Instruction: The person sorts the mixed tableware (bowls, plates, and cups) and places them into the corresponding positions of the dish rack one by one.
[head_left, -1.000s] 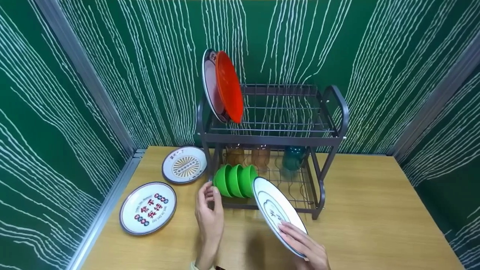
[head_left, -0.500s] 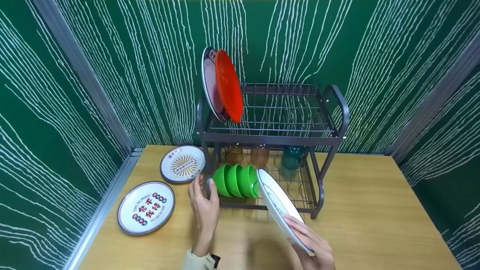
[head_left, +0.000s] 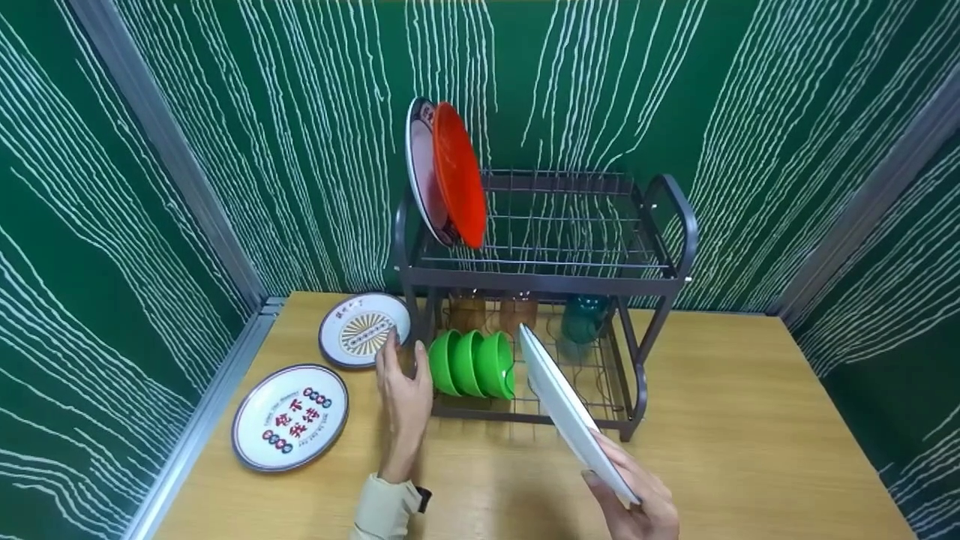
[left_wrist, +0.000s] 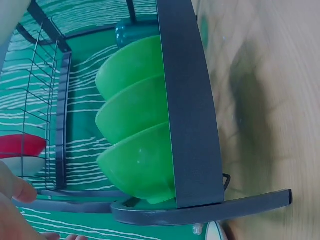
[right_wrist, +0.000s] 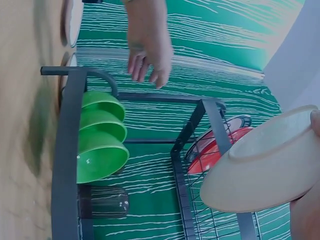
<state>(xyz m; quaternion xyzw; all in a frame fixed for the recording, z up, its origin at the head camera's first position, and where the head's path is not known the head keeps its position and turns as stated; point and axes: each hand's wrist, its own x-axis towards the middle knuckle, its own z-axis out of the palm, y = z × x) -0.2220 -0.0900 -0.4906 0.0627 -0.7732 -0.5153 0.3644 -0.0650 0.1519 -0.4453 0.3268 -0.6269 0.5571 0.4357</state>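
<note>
My right hand grips a white plate by its near edge, thumb on one face and fingers on the other. The plate is tilted steeply, in front of the dish rack's lower tier. My left hand is beside the rack's left front corner, thumb and fingers apart, holding nothing; its fingertips overlap the small patterned plate in the head view. Three green bowls lean in a row on the lower tier. In the right wrist view the held plate shows its underside and foot ring.
The dark metal dish rack carries a red-orange plate and a white dark-rimmed plate, upright at the upper left. Two amber glasses and a teal glass stand below. A plate with red characters lies on the table.
The plate in my right hand has turned nearly edge-on and shifted slightly right. My left hand has moved a little left, away from the bowls, and its fingers have spread.
</note>
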